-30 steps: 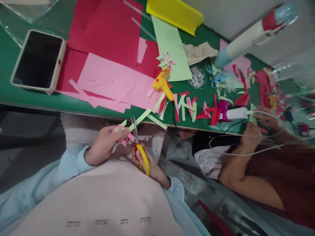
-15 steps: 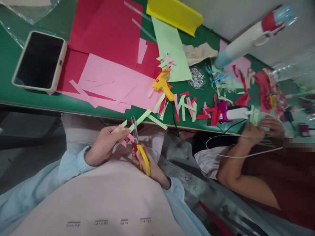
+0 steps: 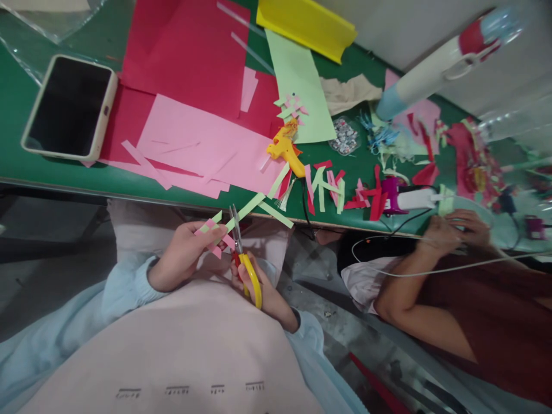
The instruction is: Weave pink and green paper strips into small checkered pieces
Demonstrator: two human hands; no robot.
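Note:
My left hand [image 3: 183, 253] pinches a small weave of pink and light green paper strips [image 3: 217, 233] just below the table's near edge. A long green strip [image 3: 253, 202] runs from it up to the right, over the green table [image 3: 56, 172]. My right hand [image 3: 254, 287] grips yellow-handled scissors [image 3: 244, 259]. Their blades point up and sit at the green strip beside my left fingers.
On the table lie a phone [image 3: 69, 106], red and pink paper sheets [image 3: 194, 144], a yellow glue gun [image 3: 284, 148], a light green sheet [image 3: 297, 86], yellow paper [image 3: 306, 23] and several cut strips [image 3: 332, 187]. At the right, another person's hands [image 3: 457, 230] handle a white cable.
My hands, the strips and the scissors have barely moved. The other person's hands have shifted slightly and the white cable has swung out to the right.

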